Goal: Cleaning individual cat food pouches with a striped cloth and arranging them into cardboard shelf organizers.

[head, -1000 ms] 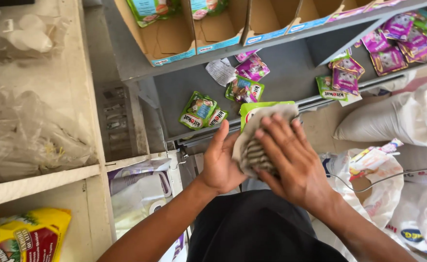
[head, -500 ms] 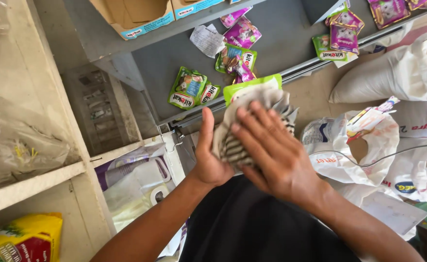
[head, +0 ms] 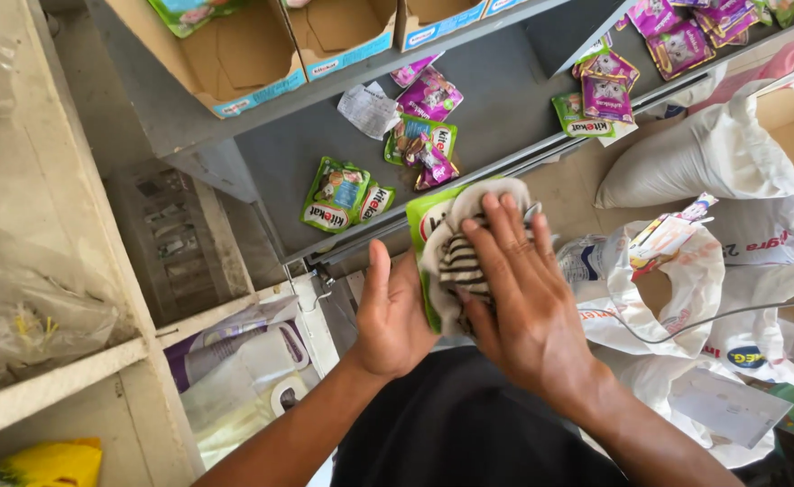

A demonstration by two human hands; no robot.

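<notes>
Compared with half a second back, the view has tipped up a bit: more of the grey shelf (head: 505, 117) and the cardboard boxes (head: 244, 54) on the tier above show now, and the hands sit slightly lower and more central, with the cloth spread a touch wider over the pouch.

So the step in hand looks like wiping. The left hand (head: 392, 311) cradles a green pouch (head: 426, 236) from behind and below, fingers wrapped round its edge, thumb sticking up. The right hand (head: 519, 302) is pressed flat with fingers spread, holding a striped cloth (head: 460, 261) against the pouch's face. The pouch itself is held in the air just in front of the shelf lip, not resting on anything. How much of it is already clean I can't say, since the cloth covers most of it.

On the shelf behind lie a few loose green pouches (head: 343, 194), some purple pouches (head: 429, 95) and a crumpled paper slip (head: 368, 108). White sacks (head: 677, 162) are heaped on the floor to the right.

Next move, I reckon, calls for the right hand to lift the cloth clear while the left keeps its grip, then a free spot on the shelf among the loose ones.
</notes>
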